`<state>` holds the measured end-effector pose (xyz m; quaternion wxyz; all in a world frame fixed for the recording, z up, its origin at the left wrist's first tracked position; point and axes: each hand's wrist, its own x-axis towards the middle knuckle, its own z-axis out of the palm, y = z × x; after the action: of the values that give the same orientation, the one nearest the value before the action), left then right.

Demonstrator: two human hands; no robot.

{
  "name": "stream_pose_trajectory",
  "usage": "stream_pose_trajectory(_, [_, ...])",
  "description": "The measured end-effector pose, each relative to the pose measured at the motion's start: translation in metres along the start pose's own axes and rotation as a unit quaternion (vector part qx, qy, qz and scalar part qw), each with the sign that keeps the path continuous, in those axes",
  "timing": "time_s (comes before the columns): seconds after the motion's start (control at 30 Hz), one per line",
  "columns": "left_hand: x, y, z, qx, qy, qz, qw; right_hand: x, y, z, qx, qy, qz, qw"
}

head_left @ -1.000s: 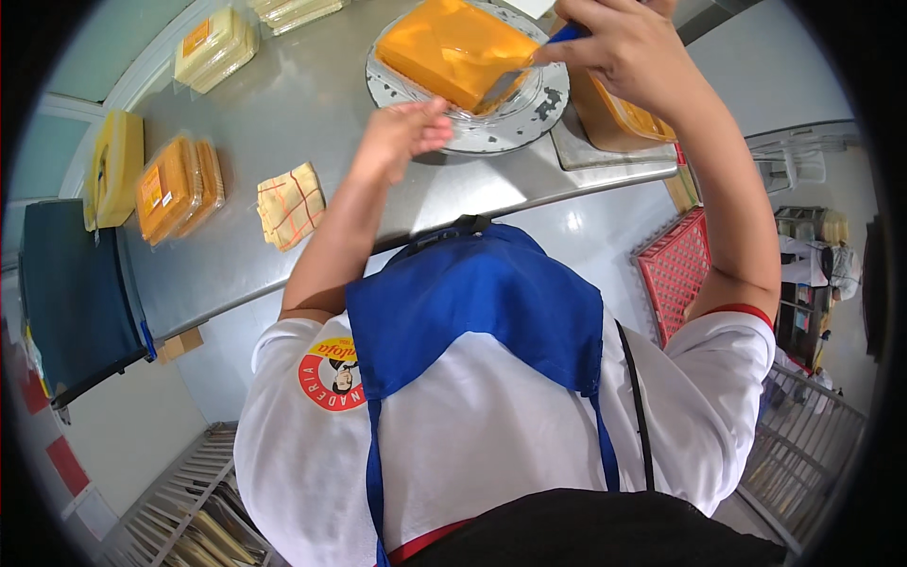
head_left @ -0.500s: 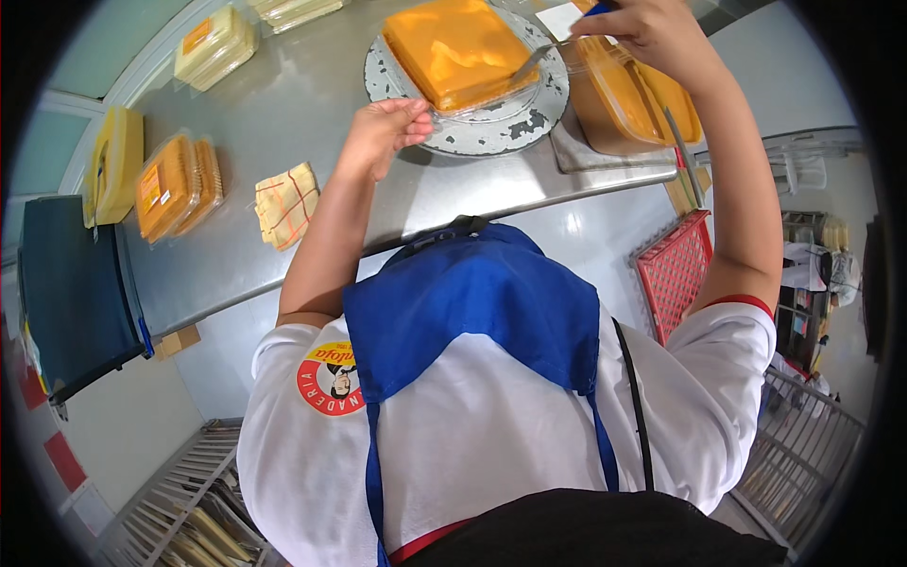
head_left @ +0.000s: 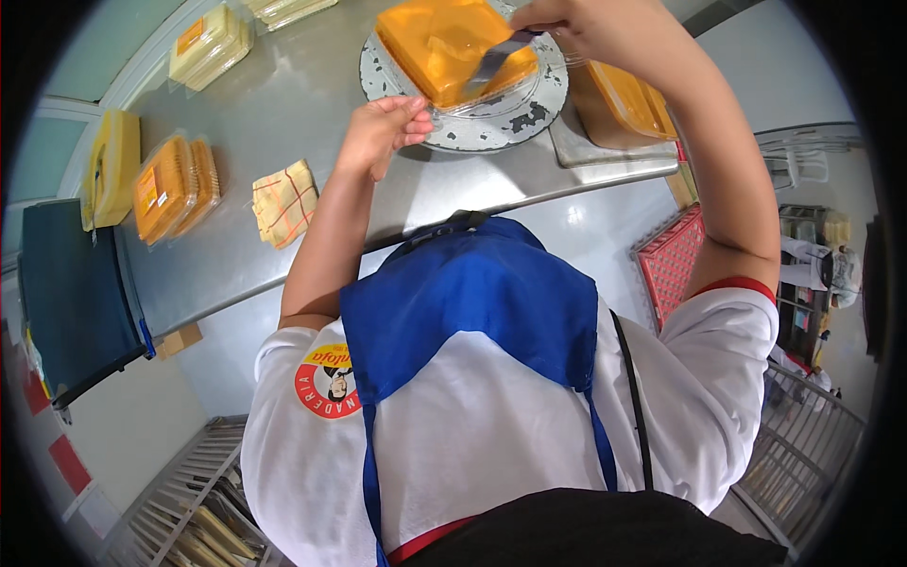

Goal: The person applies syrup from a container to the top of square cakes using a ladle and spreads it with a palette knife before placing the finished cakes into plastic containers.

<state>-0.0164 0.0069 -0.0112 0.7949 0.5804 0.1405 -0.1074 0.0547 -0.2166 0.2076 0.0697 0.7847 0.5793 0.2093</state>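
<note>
Orange cake (head_left: 452,45), a square block with a glossy top, sits on a round grey turntable (head_left: 510,118) near the far edge of the steel surface (head_left: 312,104). I see my right hand (head_left: 576,24) closed around the handle of a flat metal spatula (head_left: 491,66), its blade lying across the cake's top. My left hand (head_left: 383,128) rests at the turntable's near-left rim, fingers curled and touching it, holding nothing that I can make out. Just right of the turntable a tray (head_left: 605,151) carries another orange block (head_left: 628,99), partly hidden behind my right forearm. Toward the left edge of the surface lie clear plastic boxes (head_left: 170,189) with orange slices inside, a yellow container (head_left: 113,165) beside them, and a pale packaged cake (head_left: 210,42) at the far left corner. A folded checked cloth (head_left: 283,200) lies between the boxes and my left arm. A red crate (head_left: 673,265) stands below the surface's near edge.
</note>
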Motion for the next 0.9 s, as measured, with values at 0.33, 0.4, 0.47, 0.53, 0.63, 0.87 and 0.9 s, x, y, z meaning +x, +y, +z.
stream_pose_trajectory(0.33, [0.002,-0.002,0.003,-0.003,-0.003,-0.005,1.000,-0.037,0.047,-0.013,-0.035,-0.037,0.036,0.998])
stream_pose_trajectory(0.4, [0.001,-0.002,0.004,-0.005,-0.003,-0.006,1.000,-0.037,0.043,-0.009,-0.061,-0.038,-0.006,0.997])
stream_pose_trajectory(0.47, [0.001,-0.002,0.004,-0.003,-0.005,-0.008,1.000,-0.030,0.036,-0.008,-0.063,-0.047,-0.019,0.997])
stream_pose_trajectory(0.53, [-0.003,0.000,0.007,0.002,0.000,-0.008,1.000,-0.026,0.032,-0.010,-0.044,-0.058,-0.041,0.996])
stream_pose_trajectory(0.63, [-0.002,0.000,0.010,0.006,-0.002,-0.011,1.000,-0.017,0.020,-0.013,-0.012,-0.024,-0.052,0.998])
stream_pose_trajectory(0.87, [-0.003,-0.003,0.009,-0.002,-0.001,-0.009,1.000,0.010,-0.002,-0.012,0.001,0.018,-0.095,0.995])
stream_pose_trajectory(0.9, [-0.003,-0.003,0.009,-0.003,-0.003,-0.009,1.000,0.012,-0.005,-0.014,-0.005,0.020,-0.091,0.996])
